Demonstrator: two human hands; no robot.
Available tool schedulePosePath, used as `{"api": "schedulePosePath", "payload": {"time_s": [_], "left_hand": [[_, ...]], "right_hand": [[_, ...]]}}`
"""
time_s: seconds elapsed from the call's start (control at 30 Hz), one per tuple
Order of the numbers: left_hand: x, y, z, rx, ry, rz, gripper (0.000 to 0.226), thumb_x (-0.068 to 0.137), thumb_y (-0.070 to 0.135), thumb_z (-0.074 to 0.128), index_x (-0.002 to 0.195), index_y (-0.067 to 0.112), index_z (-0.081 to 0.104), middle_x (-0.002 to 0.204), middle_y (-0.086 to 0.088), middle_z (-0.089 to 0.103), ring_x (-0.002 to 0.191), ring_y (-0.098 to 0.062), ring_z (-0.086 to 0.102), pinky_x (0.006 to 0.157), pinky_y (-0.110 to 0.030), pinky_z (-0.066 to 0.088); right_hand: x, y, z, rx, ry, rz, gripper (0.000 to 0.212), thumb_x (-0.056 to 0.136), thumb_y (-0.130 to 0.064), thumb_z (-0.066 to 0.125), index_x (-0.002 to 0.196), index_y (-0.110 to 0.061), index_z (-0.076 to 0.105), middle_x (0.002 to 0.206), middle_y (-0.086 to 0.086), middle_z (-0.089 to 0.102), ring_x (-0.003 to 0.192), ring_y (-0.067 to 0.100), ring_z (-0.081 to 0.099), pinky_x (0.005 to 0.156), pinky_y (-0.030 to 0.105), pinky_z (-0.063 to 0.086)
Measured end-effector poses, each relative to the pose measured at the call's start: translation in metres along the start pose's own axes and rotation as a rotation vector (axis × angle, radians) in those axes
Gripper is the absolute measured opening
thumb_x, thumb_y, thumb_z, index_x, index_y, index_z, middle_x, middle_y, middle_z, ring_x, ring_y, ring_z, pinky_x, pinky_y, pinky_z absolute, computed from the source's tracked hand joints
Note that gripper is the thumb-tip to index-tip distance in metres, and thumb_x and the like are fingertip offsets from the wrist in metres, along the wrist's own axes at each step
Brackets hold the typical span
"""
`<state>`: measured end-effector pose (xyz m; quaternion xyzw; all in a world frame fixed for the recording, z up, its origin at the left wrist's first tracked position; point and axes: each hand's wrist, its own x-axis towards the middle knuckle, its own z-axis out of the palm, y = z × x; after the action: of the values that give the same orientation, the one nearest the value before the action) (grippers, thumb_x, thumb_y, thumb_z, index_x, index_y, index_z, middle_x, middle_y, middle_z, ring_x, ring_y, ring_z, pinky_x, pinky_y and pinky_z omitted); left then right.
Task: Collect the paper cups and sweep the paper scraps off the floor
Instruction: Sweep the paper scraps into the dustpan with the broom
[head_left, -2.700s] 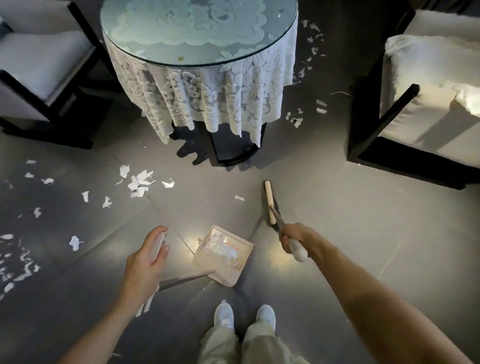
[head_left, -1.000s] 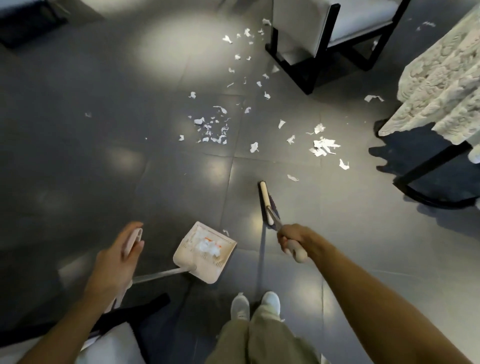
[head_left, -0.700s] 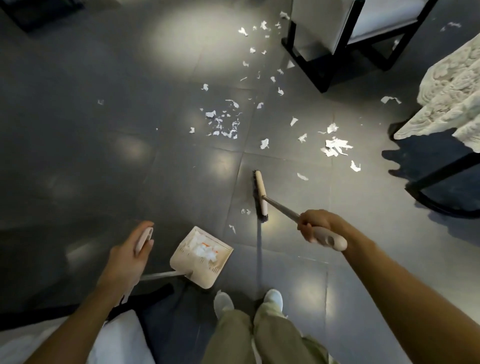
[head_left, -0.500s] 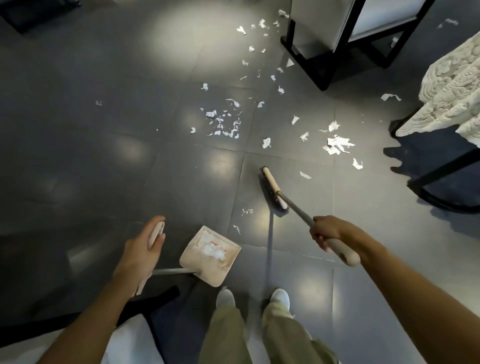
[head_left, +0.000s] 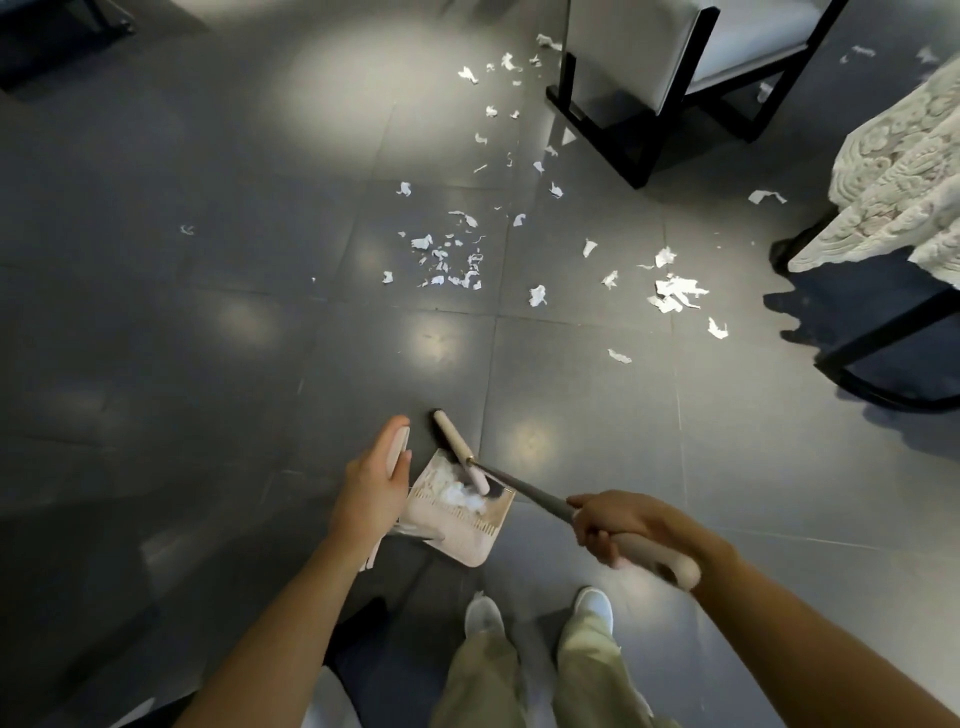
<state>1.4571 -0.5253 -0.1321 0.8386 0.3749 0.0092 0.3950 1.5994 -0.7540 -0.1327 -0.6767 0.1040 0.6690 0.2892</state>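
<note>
My left hand (head_left: 371, 493) grips the pale handle of a dustpan (head_left: 457, 530) that rests on the dark tiled floor just ahead of my feet. Paper scraps lie white in the pan. My right hand (head_left: 615, 525) grips the handle of a broom, and the broom head (head_left: 460, 449) lies across the pan's mouth. Several torn paper scraps (head_left: 449, 260) lie scattered on the floor farther ahead, with a bigger cluster of scraps (head_left: 675, 293) to the right. No paper cup is in view.
A black-framed chair with a white cushion (head_left: 675, 78) stands at the top right, with scraps around its legs. A round table's lace cloth (head_left: 893, 192) hangs at the right edge above a black base. My feet (head_left: 540, 613) are at the bottom.
My right hand has drawn the broom head back from the open floor onto the dustpan's mouth. My left hand has shifted the dustpan to the right, toward the middle.
</note>
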Motion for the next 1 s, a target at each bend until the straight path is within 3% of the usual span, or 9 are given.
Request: {"api": "schedulePosePath", "payload": {"time_s": [0.17,0.27,0.37,0.43,0.47,0.57,0.73,0.83,1.0], "left_hand": [[0.009,-0.013,-0.008,-0.019,0.008,-0.026,0.033,0.096,0.019,0.051,0.127,0.03,0.051,0.097,-0.013,0.064,0.087,-0.033,0.06,0.073,-0.031,0.042],[0.02,-0.01,-0.007,-0.016,0.004,-0.03,0.032,0.095,0.022,0.051,0.126,0.034,0.05,0.097,-0.013,0.063,0.087,-0.033,0.059,0.077,-0.04,0.048],[0.036,0.007,0.001,-0.013,0.0,0.018,0.032,0.095,0.022,0.053,0.125,0.031,0.052,0.097,-0.014,0.063,0.087,-0.037,0.059,0.076,-0.042,0.048],[0.051,0.026,0.009,-0.008,-0.002,0.066,0.031,0.095,0.02,0.054,0.124,0.028,0.054,0.098,-0.011,0.064,0.088,-0.036,0.06,0.075,-0.036,0.046],[0.06,0.037,0.014,-0.005,-0.007,0.08,0.031,0.095,0.019,0.054,0.125,0.027,0.054,0.099,-0.01,0.064,0.089,-0.034,0.06,0.074,-0.033,0.044],[0.092,0.071,0.032,0.01,-0.034,0.103,0.032,0.095,0.02,0.053,0.126,0.028,0.053,0.092,-0.01,0.061,0.087,-0.036,0.06,0.072,-0.03,0.041],[0.148,0.139,0.063,0.034,-0.053,0.149,0.032,0.095,0.017,0.053,0.127,0.024,0.054,0.081,-0.014,0.057,0.082,-0.041,0.058,0.069,-0.028,0.037],[0.179,0.171,0.072,0.058,-0.07,0.15,0.035,0.096,0.019,0.052,0.13,0.026,0.052,0.102,-0.019,0.064,0.097,-0.04,0.06,0.075,-0.03,0.04],[0.201,0.195,0.062,0.059,-0.048,0.118,0.033,0.096,0.019,0.05,0.128,0.028,0.051,0.098,-0.005,0.06,0.086,-0.017,0.055,0.075,-0.029,0.038]], "right_hand": [[-0.032,-0.02,-0.032,0.197,-0.153,0.148,0.018,0.09,-0.004,0.048,0.074,-0.012,0.05,0.043,0.002,0.045,0.027,0.008,0.042,0.028,0.017,0.039],[-0.043,-0.023,-0.045,0.091,-0.034,0.031,0.04,0.09,0.005,0.042,0.126,-0.012,0.045,0.044,0.0,0.04,0.028,0.007,0.039,0.031,0.015,0.037],[-0.047,-0.027,-0.071,0.121,0.058,-0.078,0.05,0.093,0.005,0.038,0.141,-0.009,0.035,0.042,0.0,0.037,0.028,0.007,0.037,0.031,0.015,0.036],[-0.048,-0.033,-0.098,0.142,0.116,-0.114,0.038,0.092,0.004,0.037,0.127,-0.008,0.048,0.04,0.0,0.035,0.029,0.008,0.034,0.035,0.016,0.034],[-0.046,-0.036,-0.113,0.171,0.145,-0.126,0.023,0.093,0.002,0.037,0.105,-0.009,0.054,0.041,0.001,0.034,0.029,0.009,0.033,0.039,0.017,0.033],[-0.037,-0.046,-0.17,0.294,0.196,-0.084,0.026,0.095,-0.003,0.039,0.07,-0.009,0.043,0.043,0.001,0.038,0.029,0.009,0.034,0.04,0.017,0.034],[-0.029,-0.072,-0.264,0.372,0.305,-0.088,0.028,0.094,-0.005,0.042,0.066,-0.006,0.045,0.041,0.002,0.043,0.028,0.009,0.039,0.036,0.015,0.036],[-0.02,-0.084,-0.307,0.294,0.41,-0.121,0.026,0.093,0.0,0.042,0.069,-0.01,0.043,0.036,-0.002,0.045,0.027,0.006,0.04,0.031,0.014,0.033],[0.003,-0.102,-0.342,0.045,0.51,-0.069,0.012,0.085,-0.004,0.048,0.076,-0.002,0.056,0.059,0.011,0.056,0.045,0.015,0.047,0.051,0.026,0.041]]}}
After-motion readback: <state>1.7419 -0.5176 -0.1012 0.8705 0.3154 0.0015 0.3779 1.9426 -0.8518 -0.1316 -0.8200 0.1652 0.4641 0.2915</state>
